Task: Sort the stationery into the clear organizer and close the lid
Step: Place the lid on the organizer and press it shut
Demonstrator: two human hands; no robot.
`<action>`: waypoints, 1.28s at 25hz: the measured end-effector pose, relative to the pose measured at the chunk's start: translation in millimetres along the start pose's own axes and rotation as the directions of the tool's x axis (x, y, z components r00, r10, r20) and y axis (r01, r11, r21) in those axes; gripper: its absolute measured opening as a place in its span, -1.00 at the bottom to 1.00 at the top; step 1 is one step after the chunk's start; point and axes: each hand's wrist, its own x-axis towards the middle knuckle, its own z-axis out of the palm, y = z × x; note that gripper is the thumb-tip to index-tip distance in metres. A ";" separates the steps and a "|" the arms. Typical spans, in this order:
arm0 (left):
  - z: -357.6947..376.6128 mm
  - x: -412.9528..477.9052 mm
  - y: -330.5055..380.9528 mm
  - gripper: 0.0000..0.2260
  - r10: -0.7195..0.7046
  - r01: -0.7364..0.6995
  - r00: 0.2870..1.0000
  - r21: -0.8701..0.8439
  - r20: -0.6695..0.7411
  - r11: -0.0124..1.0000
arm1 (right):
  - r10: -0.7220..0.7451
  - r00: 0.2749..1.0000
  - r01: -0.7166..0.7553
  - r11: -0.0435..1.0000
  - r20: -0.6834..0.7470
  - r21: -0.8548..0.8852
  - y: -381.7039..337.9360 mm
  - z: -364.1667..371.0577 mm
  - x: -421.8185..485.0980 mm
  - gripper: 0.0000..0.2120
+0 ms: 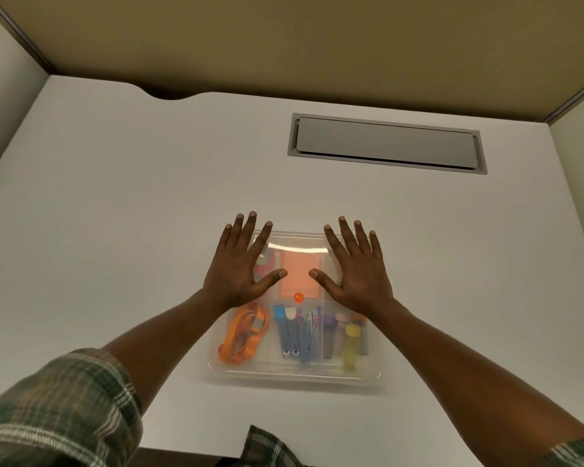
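The clear organizer (294,374) lies on the white desk in front of me with its clear lid down over it. Through the lid I see an orange lanyard (241,335) at the left, several nail clippers and clips (297,333) in the middle, and small tubes with a yellow one (350,345) at the right. An orange sticky pad (299,276) and a small orange ball (298,297) sit in the far middle compartment. My left hand (240,267) lies flat, fingers spread, on the lid's far left. My right hand (354,267) lies flat on its far right.
A grey cable hatch (386,143) is set into the desk (115,197) at the far right. Partition walls stand at the left, right and back. My plaid sleeves show at the bottom corners.
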 end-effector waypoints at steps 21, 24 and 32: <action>10.1 -129.1 61.1 0.04 -0.229 0.230 0.973 0.072 -0.025 0.970 | 0.207 0.976 -0.162 0.903 -0.073 0.399 -23.7 11.3 -119.1 -0.20; 10.5 -130.0 63.0 0.03 -0.234 0.236 0.972 0.055 -0.032 0.970 | 0.256 0.962 -0.171 0.842 -0.099 0.512 -19.6 11.0 -119.0 -0.25; 7.6 -141.6 59.5 -0.13 -0.276 0.276 0.958 -0.008 -0.076 0.961 | 0.229 0.968 -0.143 0.844 -0.107 0.517 -43.0 13.8 -106.0 -0.21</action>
